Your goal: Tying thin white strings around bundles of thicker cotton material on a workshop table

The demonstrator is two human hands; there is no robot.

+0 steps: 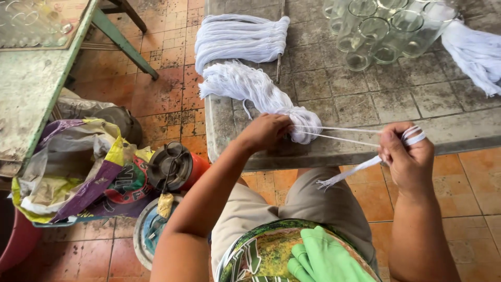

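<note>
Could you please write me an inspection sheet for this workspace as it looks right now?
Surface: worn, stained grey table with a tile-like pattern.
Job's things: white string bundle lying on the table; two taut strands run from it to the right hand.
Clutter: second white bundle, more white string at the right, a cluster of clear glasses.
Grips: left hand presses on the bundle's end; right hand has string wound round its fingers, a frayed end hanging below.
Cables: nothing seen.
Surroundings: orange tiled floor, crumpled sack, red canister, green-edged table.
</note>
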